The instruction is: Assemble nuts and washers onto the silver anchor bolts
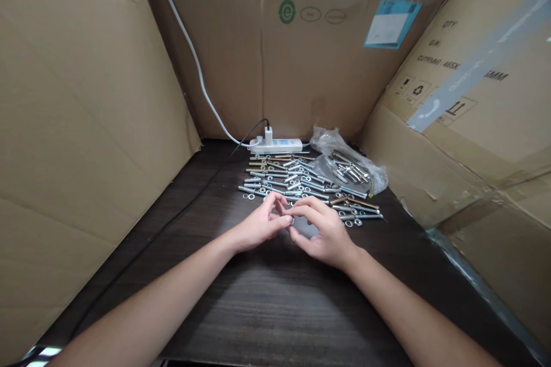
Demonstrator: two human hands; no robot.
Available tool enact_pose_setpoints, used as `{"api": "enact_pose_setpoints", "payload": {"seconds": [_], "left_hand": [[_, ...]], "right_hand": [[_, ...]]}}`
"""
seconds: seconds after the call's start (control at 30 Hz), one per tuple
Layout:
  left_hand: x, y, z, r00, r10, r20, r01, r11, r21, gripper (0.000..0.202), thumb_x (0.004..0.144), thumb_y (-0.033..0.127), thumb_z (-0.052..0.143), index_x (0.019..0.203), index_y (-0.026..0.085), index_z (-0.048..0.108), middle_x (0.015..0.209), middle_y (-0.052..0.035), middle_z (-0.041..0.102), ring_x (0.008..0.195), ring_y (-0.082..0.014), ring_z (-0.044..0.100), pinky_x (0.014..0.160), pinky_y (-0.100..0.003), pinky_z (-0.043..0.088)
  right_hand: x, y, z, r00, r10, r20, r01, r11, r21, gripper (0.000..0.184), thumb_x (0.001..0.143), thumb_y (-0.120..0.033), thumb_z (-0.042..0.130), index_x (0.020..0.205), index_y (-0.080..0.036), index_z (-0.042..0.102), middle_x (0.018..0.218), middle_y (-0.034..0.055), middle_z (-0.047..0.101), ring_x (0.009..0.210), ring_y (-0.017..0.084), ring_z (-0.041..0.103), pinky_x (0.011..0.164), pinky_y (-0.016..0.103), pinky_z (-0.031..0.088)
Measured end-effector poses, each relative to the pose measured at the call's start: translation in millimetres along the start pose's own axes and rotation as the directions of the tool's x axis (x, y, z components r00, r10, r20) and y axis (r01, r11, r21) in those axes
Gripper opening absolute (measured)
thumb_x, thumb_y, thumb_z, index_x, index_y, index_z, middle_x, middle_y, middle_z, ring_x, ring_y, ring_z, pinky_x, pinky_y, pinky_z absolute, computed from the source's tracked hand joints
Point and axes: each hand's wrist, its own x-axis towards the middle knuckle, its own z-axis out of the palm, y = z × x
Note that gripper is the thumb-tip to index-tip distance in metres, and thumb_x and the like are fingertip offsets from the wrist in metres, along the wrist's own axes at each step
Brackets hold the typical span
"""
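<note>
My left hand [260, 222] and my right hand [323, 230] meet over the middle of the dark table [258, 309], fingertips touching. Both are closed in a pinch, and whatever sits between the fingers is too small or hidden to name. Just beyond them lie rows of metal expansion bolts [316, 185], silver and brass-coloured, partly covered by my fingers. Loose washers [251, 196] are scattered at the left end of the rows. A few nuts and rings [357, 222] lie at the right end, near my right hand.
A clear plastic bag [379, 178] with more bolts lies at the back right. Behind the rows is a white power strip [293, 144] with a plugged-in charger [268, 135]. A black cable [181, 212] crosses the table's left side. Cardboard walls [224, 57] enclose three sides.
</note>
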Motion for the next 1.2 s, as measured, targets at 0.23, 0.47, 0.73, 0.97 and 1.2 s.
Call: {"api": "enact_pose_setpoints", "payload": {"seconds": [0.23, 0.47, 0.73, 0.97, 1.2], "left_hand": [[0.4, -0.2, -0.1, 1.0, 0.012, 0.016, -0.012, 0.999, -0.04, 0.032, 0.082, 0.041, 0.054, 0.099, 0.023, 0.034, 0.084, 0.004, 0.043, 0.049, -0.003, 0.04, 0.044, -0.017, 0.035], [-0.8, 2.2, 0.7, 1.0, -0.002, 0.02, 0.002, 1.0, -0.006, 0.034, 0.081, 0.044, 0.056, 0.099, 0.022, 0.036, 0.089, 0.0024, 0.044, 0.052, -0.0031, 0.04, 0.045, -0.017, 0.035], [-0.9, -1.4, 0.4, 0.999, 0.03, 0.045, -0.03, 1.0, 0.003, 0.031, 0.084, 0.041, 0.055, 0.098, 0.021, 0.036, 0.084, 0.0034, 0.041, 0.054, -0.0042, 0.038, 0.045, -0.017, 0.034], [-0.9, 3.9, 1.1, 1.0, -0.009, 0.007, 0.009, 1.0, -0.027, 0.032, 0.082, 0.041, 0.054, 0.1, 0.022, 0.034, 0.085, 0.0035, 0.043, 0.05, -0.0037, 0.04, 0.045, -0.018, 0.034], [-0.2, 3.5, 1.3, 1.0, -0.016, -0.004, 0.016, 1.0, -0.021, 0.029, 0.083, 0.04, 0.051, 0.099, 0.022, 0.034, 0.078, 0.0047, 0.042, 0.05, -0.0045, 0.039, 0.044, -0.017, 0.033]], "right_hand": [[-1.0, 2.4, 1.3, 1.0, 0.009, -0.009, -0.009, 1.0, 0.007, 0.023, 0.077, -0.017, 0.059, 0.099, -0.021, 0.059, 0.094, 0.0062, 0.061, 0.084, 0.017, 0.059, 0.073, 0.031, 0.052], [0.7, 0.4, 0.0, 0.999, 0.037, -0.004, -0.037, 0.999, 0.024, 0.021, 0.074, -0.019, 0.061, 0.095, -0.021, 0.055, 0.09, 0.0059, 0.06, 0.081, 0.018, 0.058, 0.07, 0.031, 0.052], [0.0, -1.6, 0.9, 0.999, -0.035, 0.027, 0.034, 0.999, 0.042, 0.033, 0.076, -0.014, 0.057, 0.107, -0.023, 0.059, 0.101, 0.0071, 0.062, 0.091, 0.019, 0.059, 0.079, 0.034, 0.052], [0.0, 2.8, 1.0, 0.999, 0.04, 0.005, -0.04, 0.999, 0.02, 0.019, 0.077, -0.021, 0.062, 0.096, -0.021, 0.058, 0.093, 0.0068, 0.06, 0.083, 0.018, 0.058, 0.073, 0.032, 0.052], [0.1, 0.8, 0.5, 0.999, 0.054, 0.0, -0.054, 0.998, 0.028, 0.029, 0.076, -0.019, 0.062, 0.105, -0.021, 0.056, 0.093, 0.006, 0.061, 0.084, 0.018, 0.058, 0.074, 0.033, 0.052]]}}
